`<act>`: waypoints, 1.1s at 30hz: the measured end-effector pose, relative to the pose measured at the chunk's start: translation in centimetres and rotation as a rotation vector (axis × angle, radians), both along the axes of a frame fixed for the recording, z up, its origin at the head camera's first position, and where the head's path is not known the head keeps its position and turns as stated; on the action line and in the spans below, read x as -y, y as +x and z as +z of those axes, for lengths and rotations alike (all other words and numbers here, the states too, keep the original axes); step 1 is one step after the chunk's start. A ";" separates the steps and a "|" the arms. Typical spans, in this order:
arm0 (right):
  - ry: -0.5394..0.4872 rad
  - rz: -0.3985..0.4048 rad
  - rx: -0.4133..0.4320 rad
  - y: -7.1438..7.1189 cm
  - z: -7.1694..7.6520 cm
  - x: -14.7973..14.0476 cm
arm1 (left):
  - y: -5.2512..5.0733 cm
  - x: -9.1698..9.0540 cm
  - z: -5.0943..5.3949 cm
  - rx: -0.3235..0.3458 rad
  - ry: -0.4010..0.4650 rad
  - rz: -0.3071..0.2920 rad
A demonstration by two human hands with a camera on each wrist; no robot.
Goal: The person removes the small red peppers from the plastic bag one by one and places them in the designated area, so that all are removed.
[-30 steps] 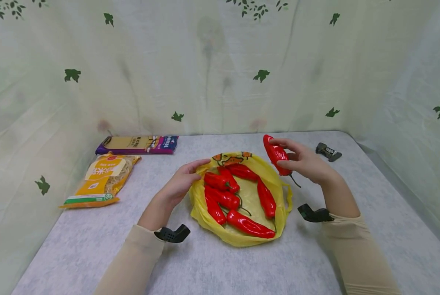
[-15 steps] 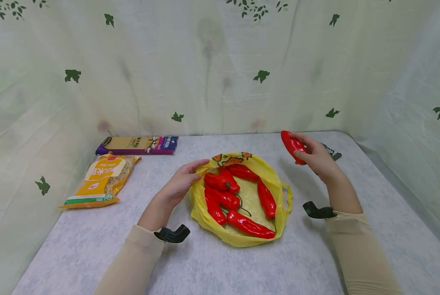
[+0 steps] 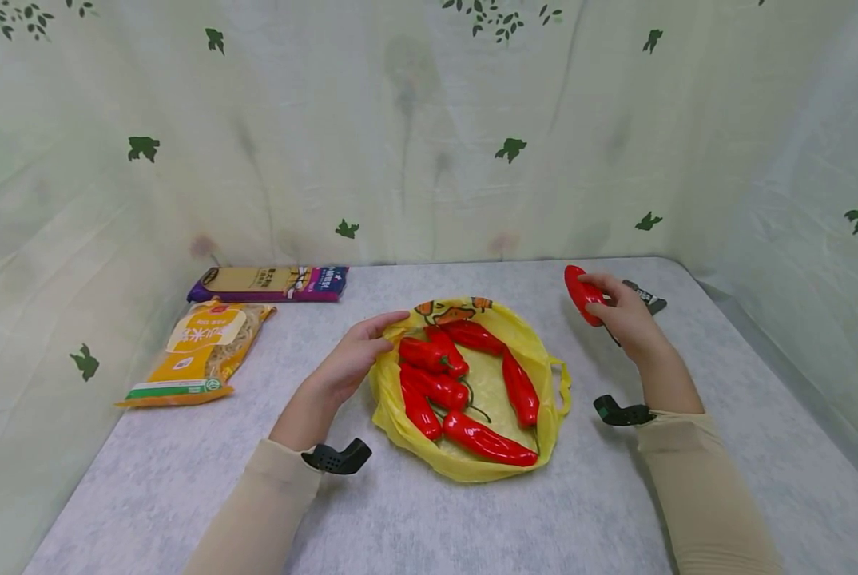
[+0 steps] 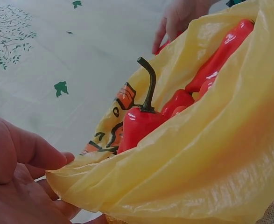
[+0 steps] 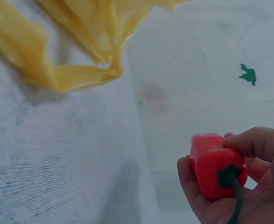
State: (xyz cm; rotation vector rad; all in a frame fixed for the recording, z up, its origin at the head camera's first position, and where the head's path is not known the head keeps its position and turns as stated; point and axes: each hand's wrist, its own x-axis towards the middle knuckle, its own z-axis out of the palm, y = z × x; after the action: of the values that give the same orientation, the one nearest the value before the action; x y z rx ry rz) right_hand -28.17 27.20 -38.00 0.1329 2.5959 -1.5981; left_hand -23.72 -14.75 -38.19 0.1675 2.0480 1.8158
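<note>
Items on the worktop (image 3: 472,527) are located from the yellow bag (image 3: 488,379), count one, standing with its mouth upward and its handle loop on the right side. Contents: seven red peppers (image 3: 519,388) visible; any beneath them cannot be told.

One further red pepper (image 3: 584,297) is outside, beyond the bag's far right side. It is gripped between the thumb and fingers of the right hand (image 3: 619,311), its green stem pointing back toward the wearer. The fingers of the left hand (image 3: 353,351) pinch the bag's left rim.

Packets: three. Left of the bag lies one orange packet (image 3: 200,345) with a clear window; beyond it, to the bag's far left, one purple packet (image 3: 267,284). To the bag's far right, partly hidden behind the right hand, is one small dark packet (image 3: 649,299).

Markings: the orange packet carries large white Chinese characters and a green-and-white bottom band; the purple packet has small dark characters on a beige panel; the dark packet bears white lettering. None reads with certainty. The bag's far rim shows an orange-and-black printed figure.
</note>
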 end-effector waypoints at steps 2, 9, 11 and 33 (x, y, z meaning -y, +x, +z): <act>-0.003 -0.007 0.008 -0.2 -0.6 -0.3 | 0.0 0.0 0.0 0.001 -0.001 0.001; -0.015 -0.023 0.031 -0.9 -2.3 -0.6 | 0.0 -0.1 -0.1 -0.001 -0.010 0.004; -0.020 -0.030 0.040 -0.9 -2.7 -0.5 | 0.0 -0.1 -0.1 0.000 -0.016 0.008; 0.104 0.146 0.124 -1.1 -3.8 0.4 | 0.2 -0.3 0.2 -0.016 -0.001 -0.013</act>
State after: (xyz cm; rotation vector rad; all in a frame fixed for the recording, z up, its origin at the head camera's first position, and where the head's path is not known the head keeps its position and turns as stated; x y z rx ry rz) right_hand -29.32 26.80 -41.83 0.0462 2.5296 -1.3629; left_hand -23.52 -14.45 -37.98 0.1947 2.0538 1.8110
